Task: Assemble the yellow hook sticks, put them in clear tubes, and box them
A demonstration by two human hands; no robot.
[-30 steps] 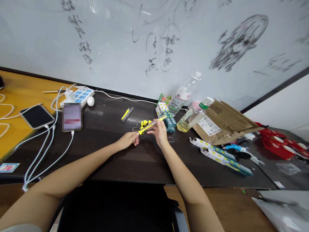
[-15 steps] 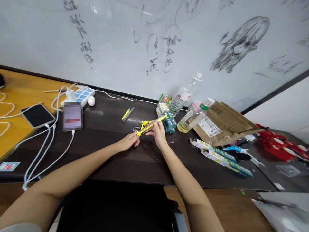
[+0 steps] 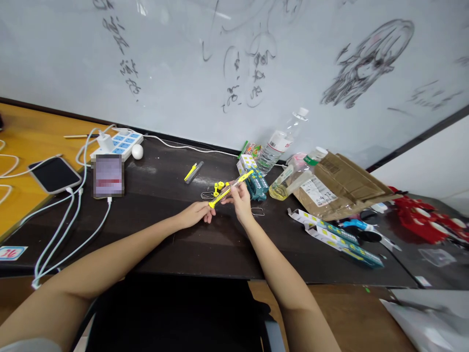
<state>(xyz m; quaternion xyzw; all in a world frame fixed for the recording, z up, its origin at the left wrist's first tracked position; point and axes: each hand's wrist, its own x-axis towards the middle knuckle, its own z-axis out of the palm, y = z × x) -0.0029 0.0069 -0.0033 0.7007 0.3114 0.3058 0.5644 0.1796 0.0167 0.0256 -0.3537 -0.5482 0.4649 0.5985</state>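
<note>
A thin yellow stick-like piece with a clear section [image 3: 222,196] slants up to the right between my hands. My left hand [image 3: 198,214] pinches its lower end. My right hand [image 3: 240,200] grips it nearer the upper end, with the yellow tip sticking out past the fingers. Just behind lie small yellow parts [image 3: 219,186] and a bent wire piece [image 3: 207,195]. Another wire piece [image 3: 258,211] rests right of my right hand. Farther back on the dark table is a clear tube with a yellow piece [image 3: 193,172].
Behind my right hand are a green and white box [image 3: 256,183] and two bottles [image 3: 273,151] [image 3: 284,183]. To the right lie a cardboard package [image 3: 330,186] and opened boxes [image 3: 340,239]. A power strip [image 3: 126,143], phones [image 3: 55,174] and cables are at the left.
The clear section of the yellow piece has slid along towards my right hand, and more yellow shows by my left hand. Both hands stay nearly in place; the view has shifted slightly.
</note>
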